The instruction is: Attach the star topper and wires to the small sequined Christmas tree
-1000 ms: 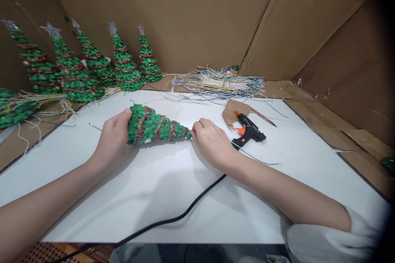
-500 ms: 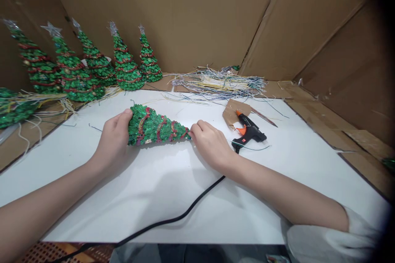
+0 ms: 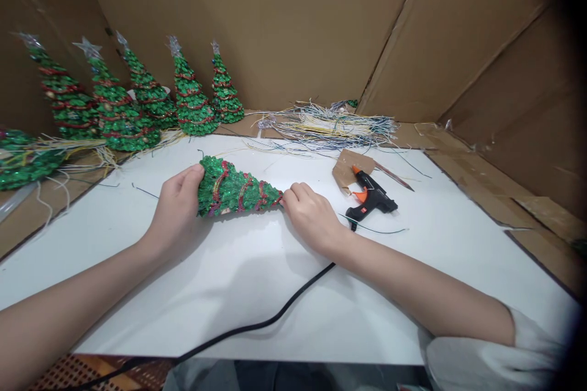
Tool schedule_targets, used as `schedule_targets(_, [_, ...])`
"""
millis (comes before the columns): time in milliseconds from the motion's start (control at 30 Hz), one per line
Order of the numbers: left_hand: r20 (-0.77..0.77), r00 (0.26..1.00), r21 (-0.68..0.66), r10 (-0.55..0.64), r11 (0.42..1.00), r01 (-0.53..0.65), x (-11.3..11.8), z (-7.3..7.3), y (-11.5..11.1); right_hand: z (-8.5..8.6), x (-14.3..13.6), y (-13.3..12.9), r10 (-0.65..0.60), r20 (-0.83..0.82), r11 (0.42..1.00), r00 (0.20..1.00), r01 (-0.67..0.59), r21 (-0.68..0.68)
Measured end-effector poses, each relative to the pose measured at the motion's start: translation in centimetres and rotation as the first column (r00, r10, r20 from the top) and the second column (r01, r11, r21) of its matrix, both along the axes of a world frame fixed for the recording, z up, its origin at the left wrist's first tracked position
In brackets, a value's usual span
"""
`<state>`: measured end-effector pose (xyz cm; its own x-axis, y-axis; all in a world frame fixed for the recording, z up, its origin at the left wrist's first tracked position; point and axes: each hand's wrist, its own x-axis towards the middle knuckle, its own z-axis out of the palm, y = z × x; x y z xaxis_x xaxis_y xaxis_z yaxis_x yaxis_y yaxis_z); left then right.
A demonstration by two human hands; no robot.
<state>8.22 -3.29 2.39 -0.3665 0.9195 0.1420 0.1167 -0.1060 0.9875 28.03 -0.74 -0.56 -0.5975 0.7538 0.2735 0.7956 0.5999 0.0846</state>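
A small green glittery tree [image 3: 238, 189] with red garland lies on its side above the white board, its tip toward the right. My left hand [image 3: 178, 204] grips its wide base, thumb on the upper edge. The fingers of my right hand [image 3: 307, 211] are pinched at the tree's narrow tip; whatever else they may hold is hidden. A black and orange glue gun [image 3: 373, 198] lies right of my right hand, beside a piece of brown cardboard [image 3: 345, 170].
Several upright trees [image 3: 195, 101] with clear star tops stand at the back left. A pile of thin wires [image 3: 339, 125] lies at the back. The black cable [image 3: 275, 317] crosses the white board [image 3: 367, 311]. Cardboard walls [image 3: 312, 24] rise behind.
The view has shifted slightly, so the standing trees appear a little further right. Both hands keep their hold on the tree, which looks nearly unchanged.
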Motion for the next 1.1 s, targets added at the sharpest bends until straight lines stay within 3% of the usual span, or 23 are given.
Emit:
schedule_targets(200, [-0.026, 0.999, 0.002, 0.042, 0.999, -0.042, -0.7, -0.6, 0.4, 1.8, 0.3, -0.2, -0.071, 0.034, 0.986, 0.997, 0.076, -0.148])
schedule_targets(367, [-0.009, 1.000, -0.006, 0.024, 1.000, -0.024, -0.7, -0.7, 0.5, 2.6, 0.6, 0.1, -0.223, 0.056, 0.959, 0.973, 0.230, -0.166])
schedule_targets(600, [-0.168, 0.985, 0.074, 0.041, 0.997, -0.029, -1.1, -1.2, 0.5, 1.5, 0.5, 0.5, -0.087, -0.010, 0.989, 0.996, 0.085, -0.120])
schedule_targets(833, [-0.168, 0.984, 0.075, 0.060, 0.996, -0.048, -1.3, -1.3, 0.5, 1.3, 0.9, 0.7, -0.138, -0.147, 0.963, 0.980, 0.098, -0.251])
schedule_targets(933, [-0.174, 0.984, 0.076, 0.043, 0.997, -0.030, -1.3, -1.4, 0.7, 1.2, 1.1, 1.0, -0.146, -0.302, 0.928, 0.942, 0.025, -0.372])
schedule_targets(1033, [-0.145, 0.989, 0.071, 0.030, 0.997, -0.020, -1.5, -1.6, 0.9, 0.9, 1.3, 1.7, -0.175, -0.457, 0.840, 0.872, -0.110, -0.531])
schedule_targets(1100, [-0.139, 0.990, 0.074, 0.031, 0.997, -0.021, -1.5, -1.7, 0.9, 0.6, 1.3, 2.0, -0.219, -0.490, 0.799, 0.844, -0.134, -0.586])
